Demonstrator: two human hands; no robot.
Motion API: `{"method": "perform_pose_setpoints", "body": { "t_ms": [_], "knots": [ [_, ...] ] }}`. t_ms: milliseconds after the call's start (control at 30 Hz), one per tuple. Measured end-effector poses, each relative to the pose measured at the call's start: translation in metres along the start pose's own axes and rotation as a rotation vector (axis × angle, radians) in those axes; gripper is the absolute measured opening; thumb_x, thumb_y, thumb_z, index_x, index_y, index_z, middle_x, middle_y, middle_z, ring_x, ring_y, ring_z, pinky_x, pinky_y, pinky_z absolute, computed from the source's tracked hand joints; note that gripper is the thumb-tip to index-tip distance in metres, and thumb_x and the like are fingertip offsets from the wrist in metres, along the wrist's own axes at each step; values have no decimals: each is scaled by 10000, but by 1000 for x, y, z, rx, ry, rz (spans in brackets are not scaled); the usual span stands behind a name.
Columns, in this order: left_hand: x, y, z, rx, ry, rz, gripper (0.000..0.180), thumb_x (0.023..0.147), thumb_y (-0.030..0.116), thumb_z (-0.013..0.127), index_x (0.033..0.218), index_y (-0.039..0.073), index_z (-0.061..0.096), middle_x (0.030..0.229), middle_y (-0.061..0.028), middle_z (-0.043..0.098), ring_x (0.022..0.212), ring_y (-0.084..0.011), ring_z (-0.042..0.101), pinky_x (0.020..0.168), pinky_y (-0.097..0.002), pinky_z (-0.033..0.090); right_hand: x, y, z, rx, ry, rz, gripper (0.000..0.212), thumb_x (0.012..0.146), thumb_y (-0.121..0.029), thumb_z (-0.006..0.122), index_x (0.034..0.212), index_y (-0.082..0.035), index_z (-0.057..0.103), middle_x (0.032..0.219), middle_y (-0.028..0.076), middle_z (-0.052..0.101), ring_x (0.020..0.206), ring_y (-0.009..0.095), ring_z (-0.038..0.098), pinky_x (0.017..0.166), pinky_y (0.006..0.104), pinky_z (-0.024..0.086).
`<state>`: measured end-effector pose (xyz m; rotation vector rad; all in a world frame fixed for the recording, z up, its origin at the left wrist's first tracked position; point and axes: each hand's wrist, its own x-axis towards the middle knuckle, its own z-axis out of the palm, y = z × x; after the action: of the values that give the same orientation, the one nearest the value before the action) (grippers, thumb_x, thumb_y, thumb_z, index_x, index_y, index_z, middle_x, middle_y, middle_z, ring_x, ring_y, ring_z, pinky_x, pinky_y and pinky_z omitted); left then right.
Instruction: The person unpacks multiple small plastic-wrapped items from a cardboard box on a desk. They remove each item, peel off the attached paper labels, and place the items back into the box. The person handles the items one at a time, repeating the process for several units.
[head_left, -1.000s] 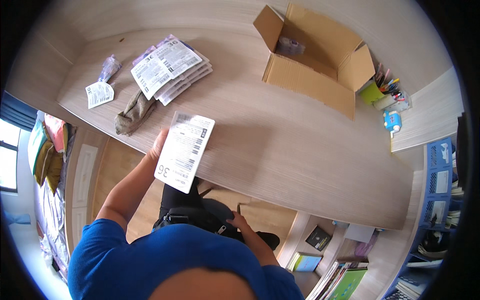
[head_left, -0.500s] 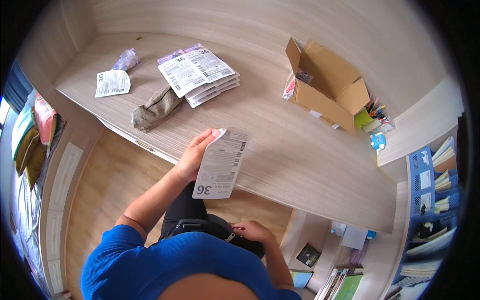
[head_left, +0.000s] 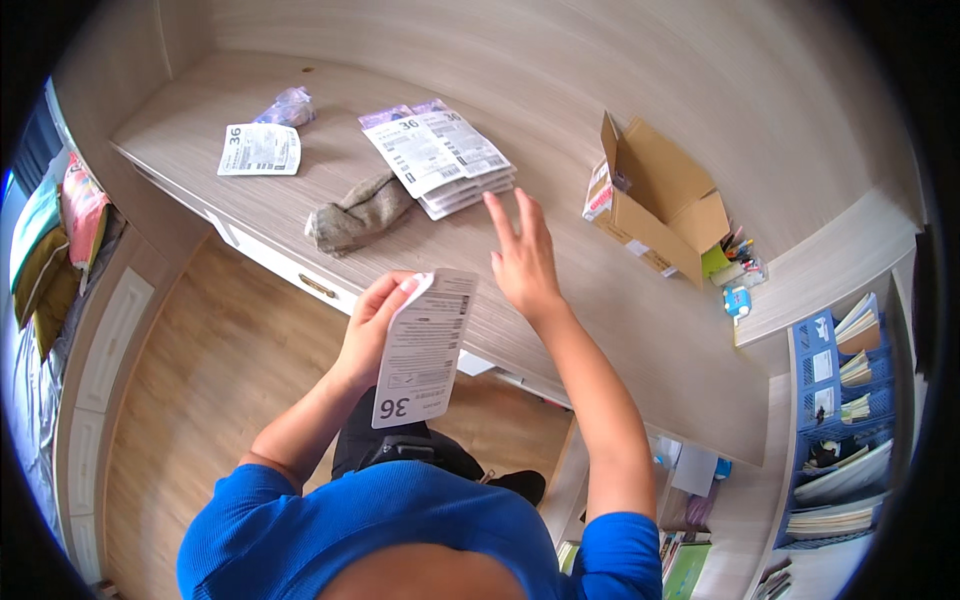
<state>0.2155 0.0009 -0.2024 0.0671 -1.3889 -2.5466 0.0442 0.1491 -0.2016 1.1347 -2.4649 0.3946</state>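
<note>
Pale wood-grain surface [head_left: 300, 200] along the wall. Left hand [head_left: 375, 320] pinches a white printed card [head_left: 425, 345] at its top edge, above the surface edge. Right hand [head_left: 522, 255], fingers spread and empty, reaches toward the stack of cards [head_left: 440, 158]; likely sorting step, needing a clean pick or placement there.

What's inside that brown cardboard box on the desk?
The cardboard box lies open on the desk, and the part of its inside that shows is bare brown card. Its front wall and flaps hide the bottom, so anything lying low in there cannot be seen.
</note>
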Motion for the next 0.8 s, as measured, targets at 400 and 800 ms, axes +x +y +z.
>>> {"method": "perform_pose_setpoints", "body": {
  "t_ms": [400, 800],
  "knots": [
    [42, 8, -69, -144, 133, -110, 253, 951, 267, 472, 1058, 63, 575, 895, -8, 603, 778, -74, 565, 659, -219, 471, 101, 18, 98, -127, -67, -172, 888, 633, -86, 740, 1384, -293, 315, 1441, 53, 301, 1331, 368, 225, 1078, 561, 189],
    [105, 6, -80, -184, 158, -153, 255, 955, 254, 436, 1040, 55, 570, 932, -28, 592, 825, -108, 564, 708, -269, 484, 126, 103, 62, 958, -135, 442, 475, 880, -314, 590, 1255, -49, 470, 1075, 108, 621, 1011, 223, 580, 886, 354, 430]
  ]
}}
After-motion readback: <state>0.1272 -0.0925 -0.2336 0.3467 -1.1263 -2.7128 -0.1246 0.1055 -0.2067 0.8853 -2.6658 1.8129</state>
